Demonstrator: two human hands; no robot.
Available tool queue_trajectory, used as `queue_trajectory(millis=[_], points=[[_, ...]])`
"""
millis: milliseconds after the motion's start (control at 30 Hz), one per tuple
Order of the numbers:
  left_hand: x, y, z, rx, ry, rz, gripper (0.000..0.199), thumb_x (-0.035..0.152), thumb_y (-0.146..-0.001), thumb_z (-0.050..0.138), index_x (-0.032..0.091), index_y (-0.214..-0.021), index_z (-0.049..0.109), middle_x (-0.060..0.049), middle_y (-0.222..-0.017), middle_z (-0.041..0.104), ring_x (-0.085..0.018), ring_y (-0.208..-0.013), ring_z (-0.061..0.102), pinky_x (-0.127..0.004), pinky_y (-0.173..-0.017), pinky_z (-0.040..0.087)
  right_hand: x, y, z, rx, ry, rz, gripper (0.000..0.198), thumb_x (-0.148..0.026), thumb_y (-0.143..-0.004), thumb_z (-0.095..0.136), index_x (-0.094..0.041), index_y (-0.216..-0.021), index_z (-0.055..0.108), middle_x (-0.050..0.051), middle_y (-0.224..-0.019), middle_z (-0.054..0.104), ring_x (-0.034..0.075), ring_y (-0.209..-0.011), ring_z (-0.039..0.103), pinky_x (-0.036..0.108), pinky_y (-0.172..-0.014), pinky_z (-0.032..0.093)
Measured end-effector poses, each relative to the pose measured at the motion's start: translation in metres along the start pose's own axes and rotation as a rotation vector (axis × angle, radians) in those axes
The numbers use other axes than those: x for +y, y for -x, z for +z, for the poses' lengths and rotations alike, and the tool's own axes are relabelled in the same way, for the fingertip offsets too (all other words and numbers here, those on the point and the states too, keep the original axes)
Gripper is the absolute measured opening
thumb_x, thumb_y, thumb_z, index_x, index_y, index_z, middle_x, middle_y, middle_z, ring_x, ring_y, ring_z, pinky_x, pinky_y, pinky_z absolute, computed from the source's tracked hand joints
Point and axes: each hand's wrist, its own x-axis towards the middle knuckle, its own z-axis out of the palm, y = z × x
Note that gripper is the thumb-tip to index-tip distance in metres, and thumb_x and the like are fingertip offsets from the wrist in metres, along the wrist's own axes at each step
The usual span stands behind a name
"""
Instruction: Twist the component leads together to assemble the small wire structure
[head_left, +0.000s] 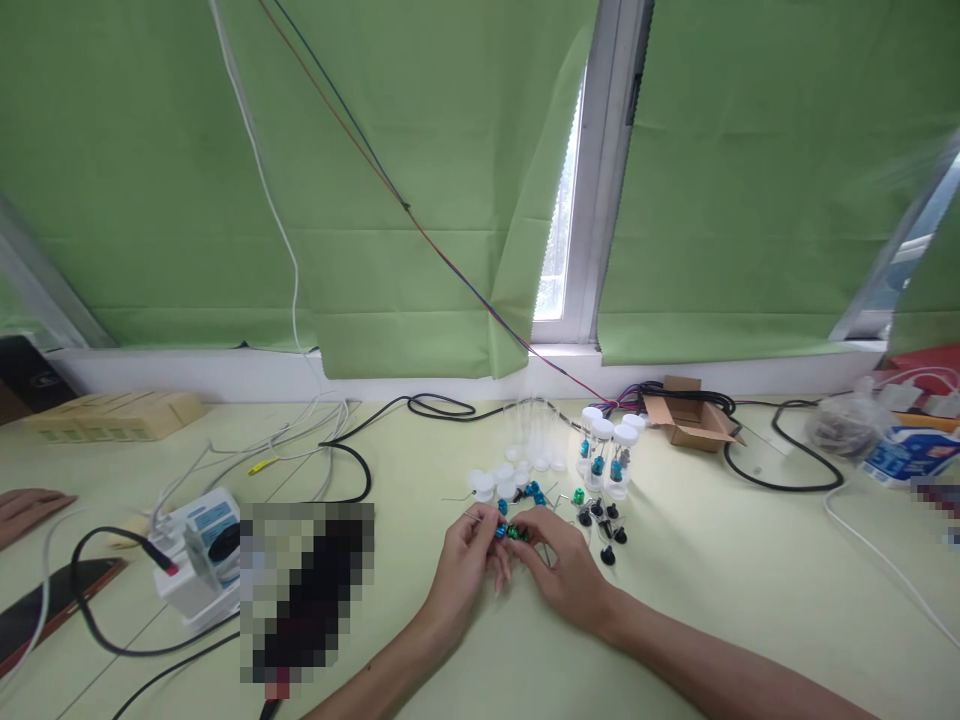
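Note:
My left hand (469, 555) is closed, pinching a small shiny blue part (500, 532) with a thin metal rod beside it. Against it, my right hand (562, 565) grips a small green part (513, 533) between thumb and fingers; the two parts meet or nearly meet. Just beyond my fingers lie more blue parts (534, 490) and one loose green part (578, 496). To the right are several black pieces with broad round bases (608, 555) and thin bent metal rods. White round caps (482, 486) sit behind my left hand.
Clear tubes with white caps (601, 428), holding blue parts, stand behind the black pieces. Uncapped clear tubes (536, 440) are beside them. An open cardboard box (690, 425) and black cables lie at the back. A white power strip (199, 560) and another person's hand (30, 515) are left.

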Motion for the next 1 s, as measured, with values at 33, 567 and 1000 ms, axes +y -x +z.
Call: queue_trajectory(millis=[33, 567, 1000], points=[[0.0, 0.0, 0.0, 0.005, 0.025, -0.013, 0.032, 0.048, -0.088, 0.056, 0.017, -0.077, 0.054, 0.003, -0.051, 0.055, -0.009, -0.04, 0.05, -0.018, -0.036, 0.04, -0.001, -0.001, 0.0, -0.001, 0.003, -0.011, 0.019, -0.014, -0.091, 0.052, -0.022, -0.107, 0.059, 0.006, -0.095, 0.063, 0.019, -0.084, 0.06, 0.03, -0.073, 0.051], [0.006, 0.001, -0.001, 0.057, 0.127, -0.052, 0.038, 0.053, -0.086, 0.053, 0.017, -0.077, 0.055, 0.001, -0.063, 0.057, -0.01, -0.042, 0.051, -0.02, -0.035, 0.038, -0.004, -0.001, -0.001, 0.019, 0.094, -0.02, 0.013, -0.017, -0.093, 0.05, -0.021, -0.101, 0.059, 0.006, -0.089, 0.062, 0.019, -0.078, 0.059, 0.03, -0.069, 0.05], [0.009, 0.002, -0.001, 0.198, -0.1, 0.069, 0.043, 0.059, -0.088, 0.047, 0.018, -0.077, 0.056, 0.002, -0.056, 0.054, -0.01, -0.042, 0.046, -0.02, -0.039, 0.035, 0.006, 0.001, 0.003, -0.044, 0.389, 0.03, 0.014, -0.009, -0.086, 0.055, -0.02, -0.093, 0.062, 0.006, -0.087, 0.063, 0.023, -0.084, 0.055, 0.039, -0.079, 0.041]])
